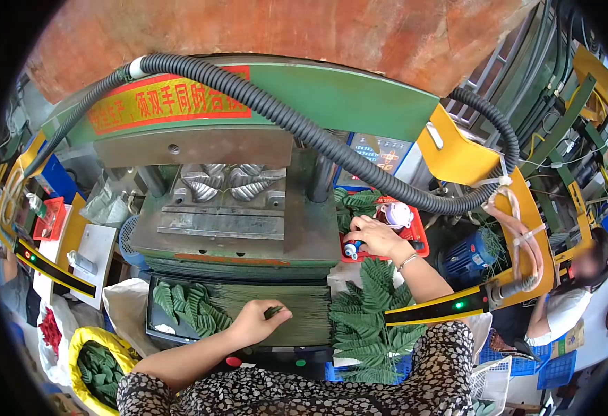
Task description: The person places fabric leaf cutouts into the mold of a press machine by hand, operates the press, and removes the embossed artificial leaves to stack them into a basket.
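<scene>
Left grip (254, 323): pinched on small dark-green leaf-like piece (272, 312) at fingertips. Right grip (377, 237): curled over blue-and-red cylinder (352, 249), can't tell if grasped. Green fern-shaped leaves (375, 295) just below right grip.

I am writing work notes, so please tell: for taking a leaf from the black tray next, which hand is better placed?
Probably the left hand: it is beside the green leaves in the black tray, though it pinches a dark green piece. The right hand is farther, at the red basket.
</scene>
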The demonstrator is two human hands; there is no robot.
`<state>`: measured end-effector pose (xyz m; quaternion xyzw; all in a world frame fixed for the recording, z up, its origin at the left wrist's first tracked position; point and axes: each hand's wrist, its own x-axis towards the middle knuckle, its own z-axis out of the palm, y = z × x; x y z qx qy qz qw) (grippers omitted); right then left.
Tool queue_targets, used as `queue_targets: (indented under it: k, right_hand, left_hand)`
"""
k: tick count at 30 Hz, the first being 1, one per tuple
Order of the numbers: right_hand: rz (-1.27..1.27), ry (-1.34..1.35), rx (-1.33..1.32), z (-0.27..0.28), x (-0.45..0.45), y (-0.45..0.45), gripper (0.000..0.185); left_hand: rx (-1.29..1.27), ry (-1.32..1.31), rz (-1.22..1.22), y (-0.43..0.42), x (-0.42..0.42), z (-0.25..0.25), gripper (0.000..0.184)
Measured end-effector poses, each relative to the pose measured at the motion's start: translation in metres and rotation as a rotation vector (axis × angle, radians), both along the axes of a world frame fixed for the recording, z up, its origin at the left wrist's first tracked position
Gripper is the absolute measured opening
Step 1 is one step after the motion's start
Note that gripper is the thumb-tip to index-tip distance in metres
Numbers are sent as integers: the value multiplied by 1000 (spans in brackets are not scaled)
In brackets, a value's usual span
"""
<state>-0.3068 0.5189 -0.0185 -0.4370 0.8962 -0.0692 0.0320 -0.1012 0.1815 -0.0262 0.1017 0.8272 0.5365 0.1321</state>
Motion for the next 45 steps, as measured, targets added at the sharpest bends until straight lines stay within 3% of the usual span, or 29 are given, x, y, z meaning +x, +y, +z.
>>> queue_targets:
  k: [3,6,8,11,18,21,45]
  right_hand:
    - [28,101,46,4,-1,-2,40]
    - [-14,37,55,9,-1,-1,37]
    - [-37,1,60,5,1,3,36]
    - [-3,-20,-155,-7,1,10,32]
    - [-75,-46,-258,-7,23,16,27]
    - [-88,-38,-272,-9,27,16,26]
    - [-102,18,-249,-6,21,12,25]
  left_hand:
    - [-18,14,-22,14,-10,4,21]
    - [-50,-2,-40,31,-19,3,21]
    - [29,177,-50,46,-27,-6,20]
    - [29,290,-69,67,-39,-8,21]
    - [-134,361,-140,113,-58,-14,58]
    - [-221,232,-130,129,-63,-17,75]
    - [-382,235,-116,152,-82,-29,78]
